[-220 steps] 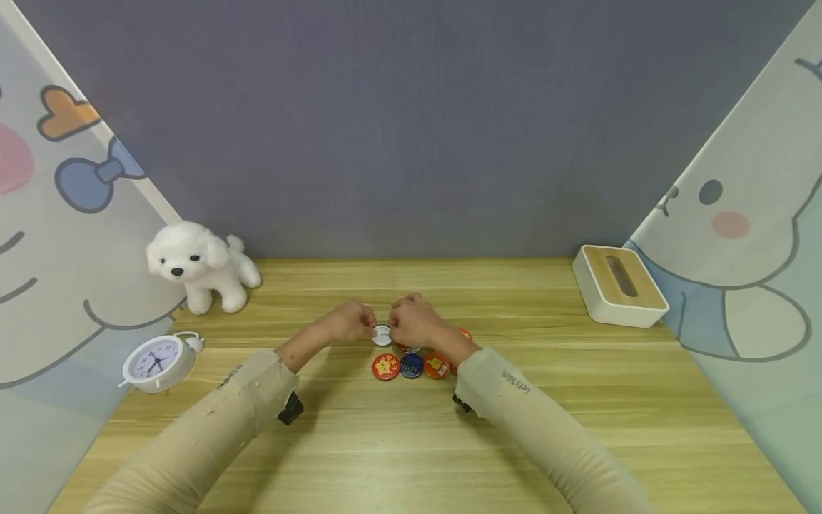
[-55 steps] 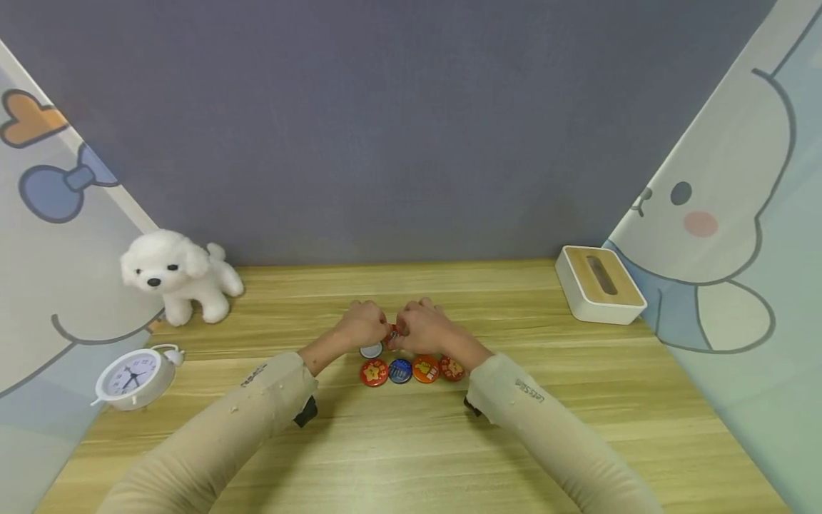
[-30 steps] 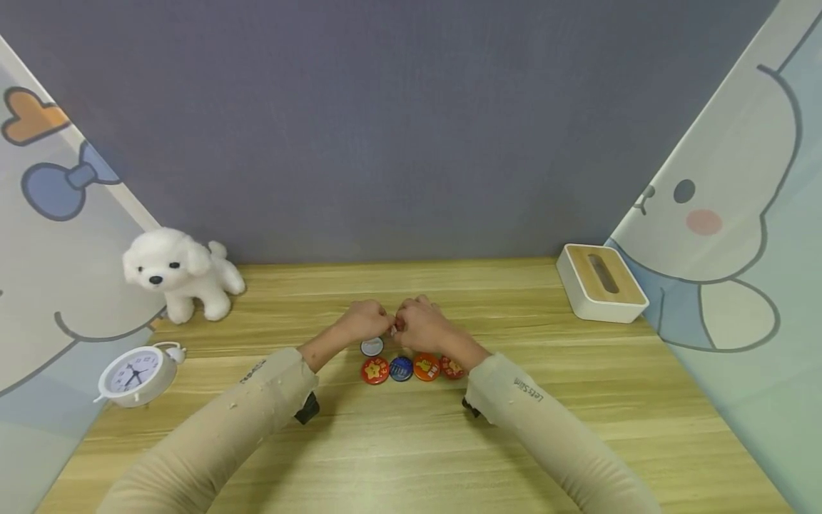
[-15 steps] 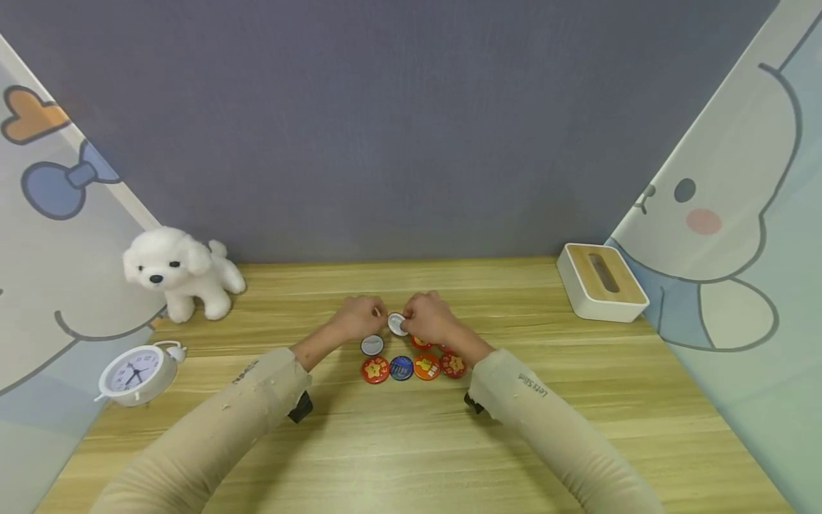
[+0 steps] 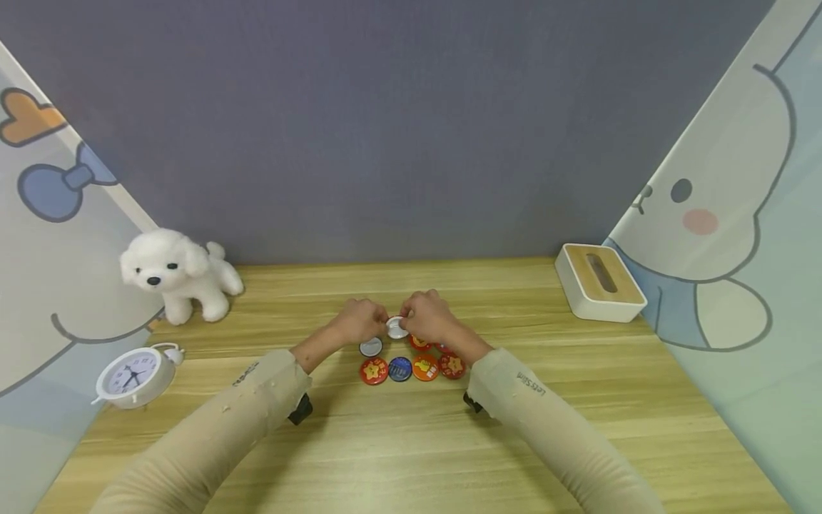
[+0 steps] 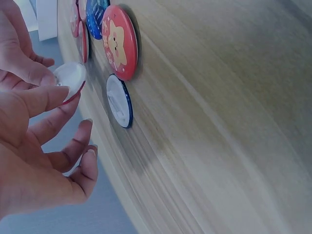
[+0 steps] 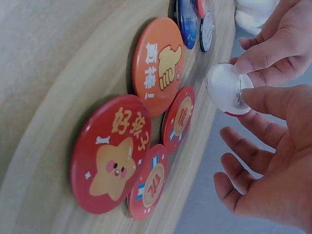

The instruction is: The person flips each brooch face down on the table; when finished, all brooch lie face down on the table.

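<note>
- Red-rimmed round pin badge (image 7: 222, 90): white back
- Blue-rimmed round pin badge (image 6: 118, 101): white back
- Glossy round orange badge (image 7: 152, 66): yellow thumbs-up, white characters
- Two glossy round red badges (image 5: 374, 370) (image 5: 452, 365): yellow stars
- Pale yellowish wooden counter (image 5: 385, 450): streaked grain

Head feed: I note a white plush dog (image 5: 183, 275) standing at the far left of the wood-grain surface (image 5: 385, 457), white alarm clock (image 5: 135, 377) just in front. Far right, white box (image 5: 589, 284) with slotted wood-look top. Grey-blue wall (image 5: 398, 135) behind. I see cartoon-printed left panel (image 5: 38, 285) and right panel (image 5: 786, 271).
</note>
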`<state>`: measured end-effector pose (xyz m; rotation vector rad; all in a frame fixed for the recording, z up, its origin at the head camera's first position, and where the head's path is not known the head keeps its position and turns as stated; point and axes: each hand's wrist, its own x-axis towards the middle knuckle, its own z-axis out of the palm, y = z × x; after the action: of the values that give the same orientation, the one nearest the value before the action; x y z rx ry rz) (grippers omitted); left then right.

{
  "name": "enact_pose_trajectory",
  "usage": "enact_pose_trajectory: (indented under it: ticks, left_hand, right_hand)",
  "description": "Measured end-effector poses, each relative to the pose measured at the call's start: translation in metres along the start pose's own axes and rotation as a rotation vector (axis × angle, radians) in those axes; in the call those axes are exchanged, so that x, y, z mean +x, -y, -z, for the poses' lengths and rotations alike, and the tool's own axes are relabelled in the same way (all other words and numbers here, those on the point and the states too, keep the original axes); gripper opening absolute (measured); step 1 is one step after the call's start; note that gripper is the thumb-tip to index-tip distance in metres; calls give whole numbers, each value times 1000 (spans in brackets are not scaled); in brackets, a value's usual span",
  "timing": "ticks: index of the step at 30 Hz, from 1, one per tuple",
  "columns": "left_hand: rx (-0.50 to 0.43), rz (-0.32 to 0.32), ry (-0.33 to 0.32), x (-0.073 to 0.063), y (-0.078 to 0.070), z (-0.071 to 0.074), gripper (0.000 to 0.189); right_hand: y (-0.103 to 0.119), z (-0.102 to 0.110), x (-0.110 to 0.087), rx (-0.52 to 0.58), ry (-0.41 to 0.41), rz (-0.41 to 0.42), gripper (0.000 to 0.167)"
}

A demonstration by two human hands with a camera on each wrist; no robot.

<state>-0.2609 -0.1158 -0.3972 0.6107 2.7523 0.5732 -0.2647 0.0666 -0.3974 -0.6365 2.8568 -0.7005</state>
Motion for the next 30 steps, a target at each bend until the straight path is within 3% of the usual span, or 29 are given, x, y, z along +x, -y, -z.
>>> enact_pose_trajectory:
  ticks: [14, 20, 27, 30]
  left_hand:
    - [-15, 72, 66, 1, 2, -2, 17]
    - [-30, 47, 73, 0, 4, -2, 17]
    - [20, -45, 30, 0, 3, 1, 18]
    - [29, -42, 27, 3, 3, -1, 16]
  right_hand:
    - [-3, -2, 5, -21, 26, 17, 8]
    - [-5, -2, 6, -49, 94, 53, 9]
    - [-5, -3, 8, -75, 160, 64, 13]
    - [-4, -4, 9, -109, 170, 70, 19]
